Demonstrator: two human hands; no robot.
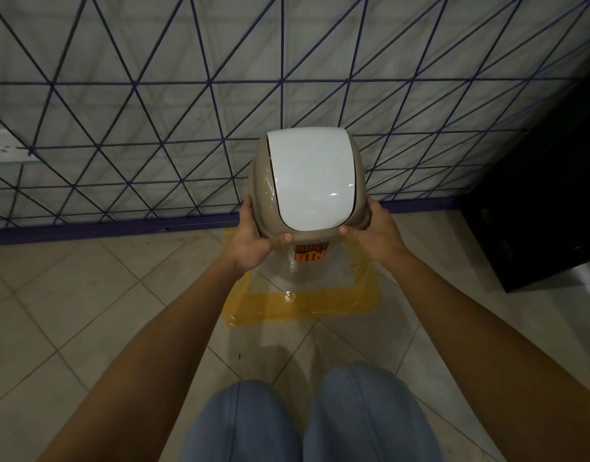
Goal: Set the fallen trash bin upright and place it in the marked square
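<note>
Bin (307, 181) upright, gripped at its lid rim by left hand (253, 238) and right hand (377, 231), base inside yellow square (300, 305) below them; only release apparently remains.

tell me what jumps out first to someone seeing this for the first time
The glossy white swing lid of the beige trash bin at centre frame catches the eye first; the bin stands upright, with the left hand and right hand in a grip on either side of its top. Below it, the yellow taped square glows on the tiled floor, the bin's base inside it. Behind runs a wall with blue criss-cross lines.
</note>
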